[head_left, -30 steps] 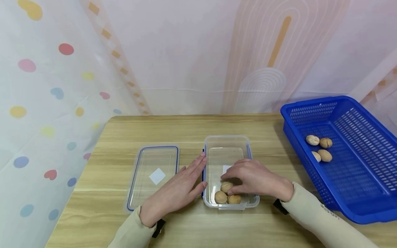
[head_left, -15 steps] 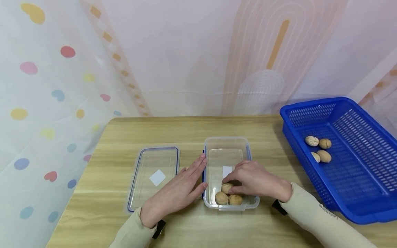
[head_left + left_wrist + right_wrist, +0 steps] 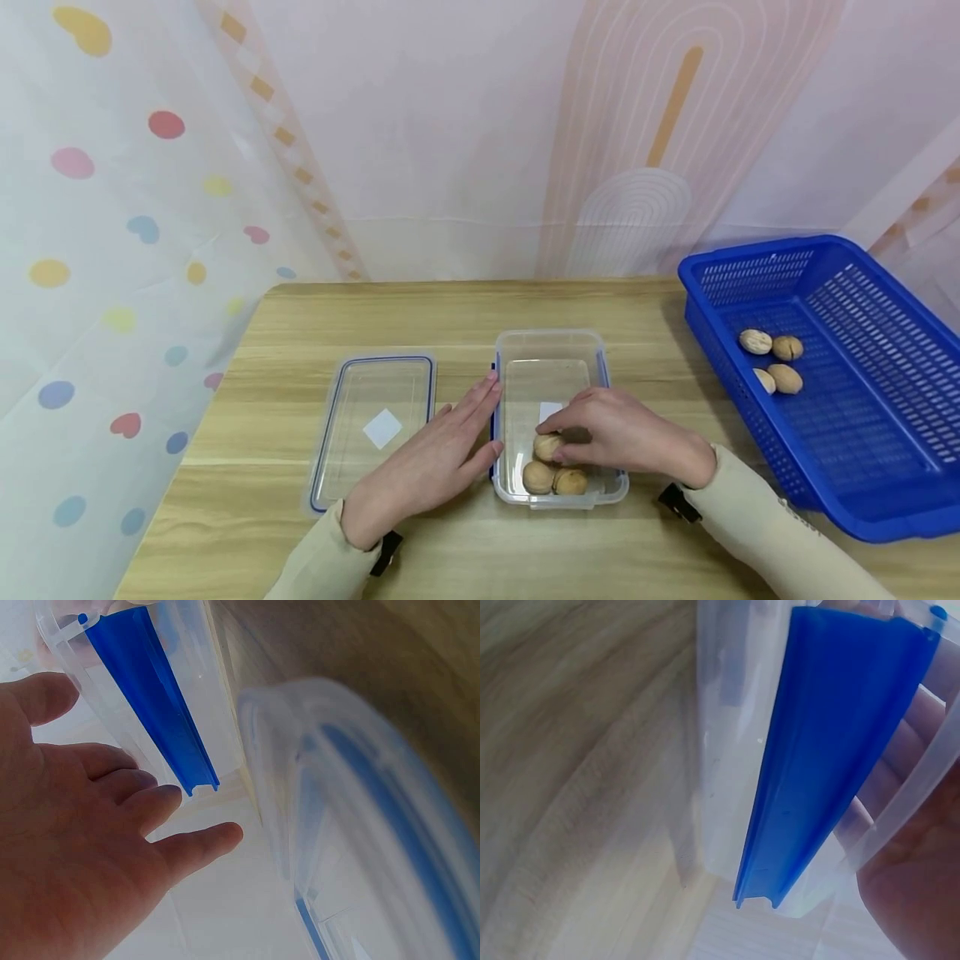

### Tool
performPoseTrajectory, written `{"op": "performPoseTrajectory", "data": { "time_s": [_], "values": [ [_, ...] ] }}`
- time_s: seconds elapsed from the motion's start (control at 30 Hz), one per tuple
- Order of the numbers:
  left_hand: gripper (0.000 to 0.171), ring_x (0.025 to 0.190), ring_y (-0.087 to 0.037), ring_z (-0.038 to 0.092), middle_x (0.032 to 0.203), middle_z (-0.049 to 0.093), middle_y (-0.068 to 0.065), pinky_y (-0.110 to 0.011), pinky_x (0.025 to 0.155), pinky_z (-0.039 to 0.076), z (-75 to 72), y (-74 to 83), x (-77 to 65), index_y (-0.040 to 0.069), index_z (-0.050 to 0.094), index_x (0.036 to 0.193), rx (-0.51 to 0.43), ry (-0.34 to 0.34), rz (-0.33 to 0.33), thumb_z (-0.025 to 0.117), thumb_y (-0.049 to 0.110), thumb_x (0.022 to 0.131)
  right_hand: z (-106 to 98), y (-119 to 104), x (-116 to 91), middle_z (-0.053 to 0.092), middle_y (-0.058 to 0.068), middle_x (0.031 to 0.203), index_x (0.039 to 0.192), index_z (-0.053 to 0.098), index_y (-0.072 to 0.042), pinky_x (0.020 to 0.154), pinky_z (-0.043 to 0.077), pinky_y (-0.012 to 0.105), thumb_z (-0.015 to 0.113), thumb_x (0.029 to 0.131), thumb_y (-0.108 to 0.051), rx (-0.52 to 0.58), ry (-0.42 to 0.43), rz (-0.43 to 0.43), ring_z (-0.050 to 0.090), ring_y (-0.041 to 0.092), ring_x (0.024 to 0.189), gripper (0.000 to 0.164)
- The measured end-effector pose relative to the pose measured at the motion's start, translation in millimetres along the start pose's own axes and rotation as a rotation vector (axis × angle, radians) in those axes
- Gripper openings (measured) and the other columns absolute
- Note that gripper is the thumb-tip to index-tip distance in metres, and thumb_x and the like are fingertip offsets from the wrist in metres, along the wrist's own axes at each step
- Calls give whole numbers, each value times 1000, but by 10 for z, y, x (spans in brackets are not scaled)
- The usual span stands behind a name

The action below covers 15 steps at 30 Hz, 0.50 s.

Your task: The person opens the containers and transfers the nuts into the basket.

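At lower center, the right hand is pinching a walnut, shifting it slightly up the frame; the straight-fingered left hand is flanking the box. Positioning is apparently continuing.

Behind a wood-grain table rises a pale backdrop printed with coloured dots and arches.

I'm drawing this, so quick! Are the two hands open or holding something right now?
Left hand: open, at the side of the clear plastic container.
Right hand: holding a walnut with thumb and fingers.
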State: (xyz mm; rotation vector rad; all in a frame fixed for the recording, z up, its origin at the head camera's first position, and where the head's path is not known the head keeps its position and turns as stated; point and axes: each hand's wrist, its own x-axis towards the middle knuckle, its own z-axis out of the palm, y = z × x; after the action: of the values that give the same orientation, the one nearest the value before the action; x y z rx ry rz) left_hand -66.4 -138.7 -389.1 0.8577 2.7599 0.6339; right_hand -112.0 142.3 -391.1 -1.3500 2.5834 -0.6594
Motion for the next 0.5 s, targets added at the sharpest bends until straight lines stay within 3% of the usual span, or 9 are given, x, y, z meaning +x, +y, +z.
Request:
{"op": "performPoseTrajectory", "data": {
  "time_s": [0.27, 0.5],
  "values": [
    [71, 157, -20, 18, 173, 10, -6, -60, 118, 31, 1, -1, -4, 4, 20, 165, 5, 0, -2, 47, 41, 110, 8, 7, 18, 77, -8, 109, 118, 79, -16, 83, 59, 31, 79, 94, -27, 123, 40, -16, 70, 4, 96, 27],
    [71, 157, -21, 18, 172, 9, -6, -61, 118, 30, 6, 4, 2, 4, 20, 165, 10, -1, -1, 47, 42, 110, 15, -15, -13, 76, -3, 118, 123, 78, -14, 93, 59, 37, 79, 94, -27, 159, 93, 2, 71, 13, 109, 31]
  ]
}}
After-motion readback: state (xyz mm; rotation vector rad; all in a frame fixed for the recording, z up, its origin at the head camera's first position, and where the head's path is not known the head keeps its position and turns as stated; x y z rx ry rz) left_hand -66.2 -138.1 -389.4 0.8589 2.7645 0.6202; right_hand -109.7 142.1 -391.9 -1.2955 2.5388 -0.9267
